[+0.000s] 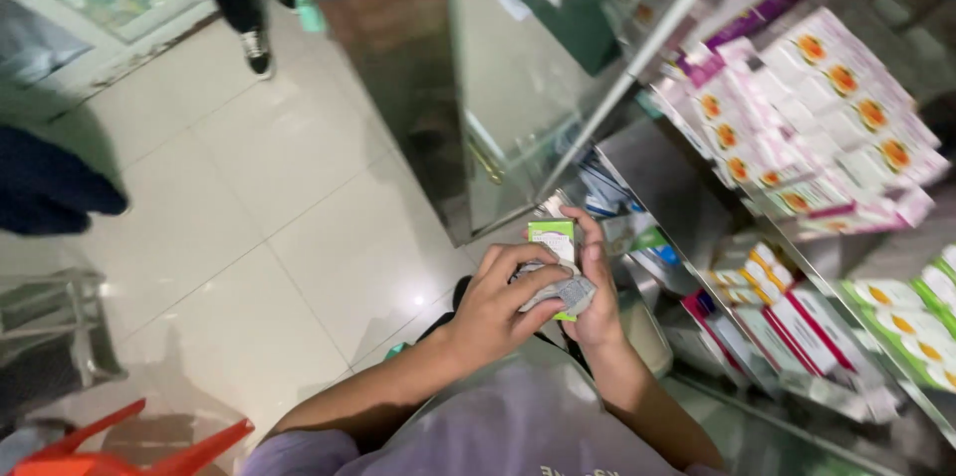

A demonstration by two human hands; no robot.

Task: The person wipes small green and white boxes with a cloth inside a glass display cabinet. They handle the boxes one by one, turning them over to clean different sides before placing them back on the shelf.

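Note:
My right hand (595,282) holds a small green and white box (554,237) upright in front of me. My left hand (503,299) is curled around a crumpled silvery grey packet (570,293) pressed against the box's lower part. Both hands meet over the box, close to a glass-fronted shelf unit (697,217).
Shelves at the right hold rows of white and pink boxes (817,118) above and red and green boxes (797,332) below. A glass cabinet door (518,88) stands ahead. Another person's legs and shoe (257,48) stand on the tiled floor at the top left. A red chair (139,446) sits at the bottom left.

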